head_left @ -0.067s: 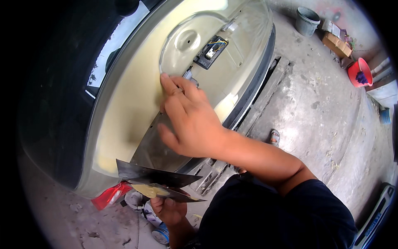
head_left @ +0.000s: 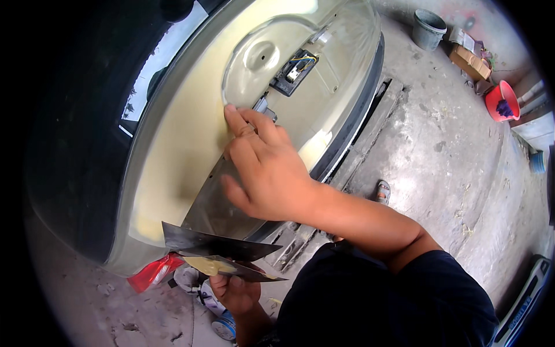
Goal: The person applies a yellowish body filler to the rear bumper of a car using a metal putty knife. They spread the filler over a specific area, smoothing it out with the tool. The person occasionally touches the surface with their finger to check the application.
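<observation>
Firstly, left grip (head_left: 237,294), closed on a thin plate (head_left: 254,274) bearing cream paste (head_left: 211,266); dark sheet (head_left: 217,241) just above; right grip (head_left: 269,168), fingertips (head_left: 231,110) at the pale car panel (head_left: 173,168), whether holding anything cannot be told; beyond it, wired fitting (head_left: 297,73); left of left grip, red lamp (head_left: 151,274); far right of both, red bucket (head_left: 493,103).

Head-worn left fisheye; faces down, close above right hand (head_left: 269,165), left hand (head_left: 236,296), car panel (head_left: 173,156).
</observation>
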A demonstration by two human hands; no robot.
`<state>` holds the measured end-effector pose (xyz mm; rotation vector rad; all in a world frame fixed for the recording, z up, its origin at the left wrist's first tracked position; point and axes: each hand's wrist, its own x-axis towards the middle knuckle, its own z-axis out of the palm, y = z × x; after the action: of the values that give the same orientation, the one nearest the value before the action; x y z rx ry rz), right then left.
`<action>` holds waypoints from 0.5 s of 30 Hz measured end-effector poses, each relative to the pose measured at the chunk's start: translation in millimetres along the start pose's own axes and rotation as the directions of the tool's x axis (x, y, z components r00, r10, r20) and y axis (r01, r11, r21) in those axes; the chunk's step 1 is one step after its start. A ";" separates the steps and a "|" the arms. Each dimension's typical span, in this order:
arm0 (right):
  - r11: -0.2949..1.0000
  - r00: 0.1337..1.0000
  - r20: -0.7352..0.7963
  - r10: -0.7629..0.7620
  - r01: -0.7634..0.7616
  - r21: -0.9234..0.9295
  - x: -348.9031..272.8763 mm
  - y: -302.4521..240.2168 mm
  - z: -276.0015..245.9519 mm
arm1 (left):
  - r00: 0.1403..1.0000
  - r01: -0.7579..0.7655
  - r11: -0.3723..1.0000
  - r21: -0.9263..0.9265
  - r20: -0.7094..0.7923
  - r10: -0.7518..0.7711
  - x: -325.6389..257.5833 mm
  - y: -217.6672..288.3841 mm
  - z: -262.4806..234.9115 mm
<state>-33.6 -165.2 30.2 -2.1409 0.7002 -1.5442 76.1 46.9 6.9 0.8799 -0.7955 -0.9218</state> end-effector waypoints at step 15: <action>0.994 1.000 -0.002 -0.023 0.023 -0.105 -3.0 -5.3 4.1 | 1.000 -0.025 1.000 -0.003 0.010 0.025 3.7 0.3 3.3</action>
<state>-29.7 -159.1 29.8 -2.2303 0.7755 -1.5545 74.8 42.8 9.3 0.8615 -0.8121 -0.9063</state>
